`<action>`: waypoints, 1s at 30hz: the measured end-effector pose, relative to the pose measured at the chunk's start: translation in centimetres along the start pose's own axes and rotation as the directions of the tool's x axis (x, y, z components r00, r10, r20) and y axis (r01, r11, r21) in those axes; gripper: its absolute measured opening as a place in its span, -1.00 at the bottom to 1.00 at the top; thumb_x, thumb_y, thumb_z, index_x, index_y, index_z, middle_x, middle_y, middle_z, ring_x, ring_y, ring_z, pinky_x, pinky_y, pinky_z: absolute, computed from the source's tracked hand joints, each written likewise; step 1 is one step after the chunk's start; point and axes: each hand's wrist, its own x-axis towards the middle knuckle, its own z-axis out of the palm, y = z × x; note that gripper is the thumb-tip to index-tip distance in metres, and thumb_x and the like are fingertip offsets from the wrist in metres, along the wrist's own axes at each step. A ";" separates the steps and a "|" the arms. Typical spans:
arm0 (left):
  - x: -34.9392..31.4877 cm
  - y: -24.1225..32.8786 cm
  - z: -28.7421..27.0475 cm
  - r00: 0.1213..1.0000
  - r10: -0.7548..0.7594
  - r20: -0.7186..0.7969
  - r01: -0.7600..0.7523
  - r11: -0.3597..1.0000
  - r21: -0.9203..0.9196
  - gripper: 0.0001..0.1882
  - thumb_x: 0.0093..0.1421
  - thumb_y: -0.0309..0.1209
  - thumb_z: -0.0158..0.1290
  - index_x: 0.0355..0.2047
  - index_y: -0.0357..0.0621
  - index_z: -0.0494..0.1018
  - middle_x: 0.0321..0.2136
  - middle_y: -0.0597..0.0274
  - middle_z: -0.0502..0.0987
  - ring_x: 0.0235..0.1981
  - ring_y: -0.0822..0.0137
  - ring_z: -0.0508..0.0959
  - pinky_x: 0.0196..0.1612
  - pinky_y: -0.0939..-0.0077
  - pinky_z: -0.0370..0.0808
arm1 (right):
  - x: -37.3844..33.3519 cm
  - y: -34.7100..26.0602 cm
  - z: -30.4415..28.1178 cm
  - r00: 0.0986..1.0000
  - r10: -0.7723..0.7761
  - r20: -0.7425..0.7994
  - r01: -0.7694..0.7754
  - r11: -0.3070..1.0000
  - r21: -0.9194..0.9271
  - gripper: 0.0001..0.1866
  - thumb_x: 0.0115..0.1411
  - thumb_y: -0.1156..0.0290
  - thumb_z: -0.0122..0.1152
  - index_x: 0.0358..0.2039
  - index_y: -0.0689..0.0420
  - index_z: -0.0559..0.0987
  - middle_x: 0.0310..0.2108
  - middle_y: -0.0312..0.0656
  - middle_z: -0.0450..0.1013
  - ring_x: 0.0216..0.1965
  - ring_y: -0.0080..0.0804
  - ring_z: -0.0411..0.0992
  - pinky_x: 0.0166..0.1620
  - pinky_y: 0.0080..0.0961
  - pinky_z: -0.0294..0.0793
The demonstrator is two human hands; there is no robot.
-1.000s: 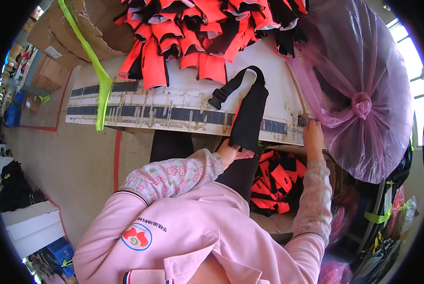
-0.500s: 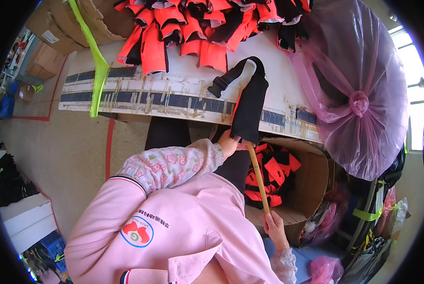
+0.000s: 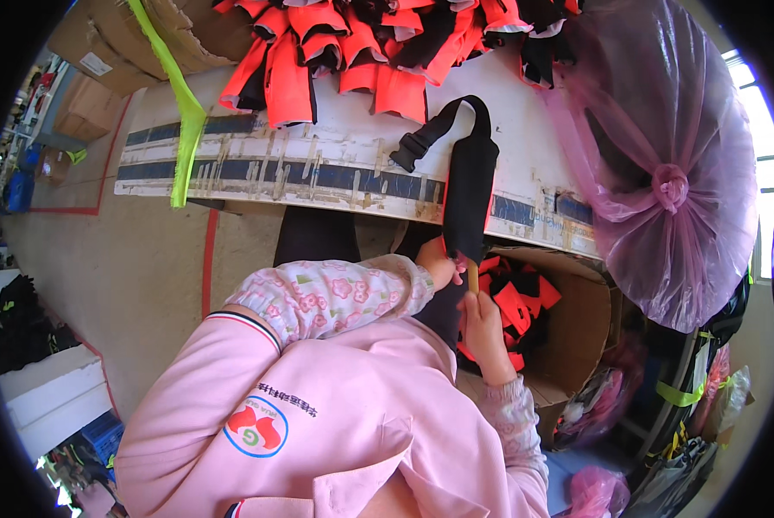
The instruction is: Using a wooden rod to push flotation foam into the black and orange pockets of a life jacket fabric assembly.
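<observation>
A black padded strap (image 3: 470,190) with orange-red edging hangs over the table's near edge. Its webbing and black buckle (image 3: 408,154) lie on the tabletop. My left hand (image 3: 439,262) is closed around the strap's lower end. Just below it, my right hand (image 3: 485,332) grips a thin wooden stick (image 3: 473,278). Only a short length of the stick shows between my right hand and the strap end; the rest is hidden, seemingly inside the strap.
Orange-and-black fabric pieces (image 3: 292,82) are heaped on the white table (image 3: 335,129). Below, a cardboard box (image 3: 581,332) holds more such pieces. A tied pink plastic bag (image 3: 672,233) bulges at the right. A neon-yellow strip (image 3: 188,129) hangs over the table's left part.
My right hand has moved up along with the stick, close to my left hand. Far less of the stick shows below the strap. The left hand still holds the strap end.
</observation>
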 end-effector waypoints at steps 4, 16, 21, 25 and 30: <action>0.3 0.6 -0.2 0.991 0.128 -0.035 -0.125 0.988 0.086 -0.89 -0.01 -0.62 0.00 -0.43 -0.23 0.41 -0.57 0.22 0.46 -0.56 0.39 0.47 -0.56 0.55 0.38 | 1.3 -4.4 1.3 0.966 0.143 0.216 -0.227 0.869 0.441 -0.72 0.31 0.24 -0.21 -0.45 0.11 0.35 -0.79 -0.42 0.09 -0.87 -0.69 -0.06 -0.81 -0.70 -0.11; 1.0 -0.3 -0.1 0.997 0.072 0.005 -0.070 0.976 -0.205 -0.85 0.08 -0.63 -0.16 -0.36 -0.24 0.38 -0.54 0.17 0.39 -0.55 0.23 0.51 -0.60 0.36 0.54 | -5.0 -0.9 0.0 0.983 0.047 0.177 -0.133 0.850 0.511 -0.72 0.32 0.30 -0.26 -0.39 0.21 0.37 -0.85 -0.35 0.14 -0.90 -0.62 0.02 -0.81 -0.66 0.01; 0.4 -0.6 0.6 0.984 0.179 0.016 -0.168 0.945 -0.282 -0.87 0.14 -0.60 -0.18 -0.36 -0.22 0.38 -0.56 0.19 0.41 -0.56 0.25 0.52 -0.61 0.40 0.53 | -8.2 0.2 1.5 0.986 0.112 0.119 -0.164 0.724 0.670 -0.72 0.33 0.27 -0.25 -0.40 0.15 0.37 -0.83 -0.40 0.07 -0.88 -0.64 -0.04 -0.79 -0.64 -0.03; 0.0 0.1 1.0 0.974 0.228 0.006 -0.218 0.937 -0.273 -0.85 0.20 -0.47 -0.19 -0.37 -0.19 0.39 -0.57 0.23 0.44 -0.57 0.34 0.51 -0.60 0.47 0.51 | -6.2 -1.9 2.2 0.978 0.140 0.155 -0.206 0.533 0.821 -0.73 0.33 0.25 -0.25 -0.39 0.14 0.36 -0.82 -0.40 0.05 -0.86 -0.63 -0.07 -0.78 -0.63 -0.07; 1.1 0.0 -0.5 0.990 0.093 0.107 -0.072 0.980 -0.187 -0.80 0.23 -0.35 -0.09 -0.26 -0.21 0.42 -0.40 0.20 0.51 -0.47 0.37 0.52 -0.46 0.54 0.49 | -0.1 -3.6 2.9 0.990 0.080 0.113 -0.138 0.504 0.852 -0.76 0.31 0.23 -0.20 -0.39 0.10 0.34 -0.80 -0.42 0.05 -0.87 -0.64 -0.07 -0.79 -0.64 -0.10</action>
